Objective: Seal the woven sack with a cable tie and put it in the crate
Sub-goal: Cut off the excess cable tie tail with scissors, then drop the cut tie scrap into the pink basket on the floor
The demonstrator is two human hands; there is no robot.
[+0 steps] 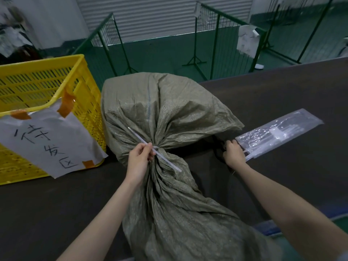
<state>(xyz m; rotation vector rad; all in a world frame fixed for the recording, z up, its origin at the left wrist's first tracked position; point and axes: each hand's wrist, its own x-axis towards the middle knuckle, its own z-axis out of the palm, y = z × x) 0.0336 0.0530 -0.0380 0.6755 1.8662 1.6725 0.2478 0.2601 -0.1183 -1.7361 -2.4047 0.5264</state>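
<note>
At frame centre, a cable tie (153,148) is pinched by the left hand (138,161) at the gathered neck of a woven sack (165,113) on the bench (282,95). The right hand (233,154) is curled at a packet of ties (278,134). Unsupported, the loop could slacken; the yellow crate (37,81) waits at left.

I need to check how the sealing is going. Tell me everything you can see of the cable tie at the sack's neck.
The cable tie is a thin, pale, plastic-looking strip, looped round the gathered neck of the grey-green woven sack. Its ends stick out straight, one up-left over the sack, one down-right. The left hand pinches it at the neck. Whether it is pulled fully tight cannot be told.
</note>
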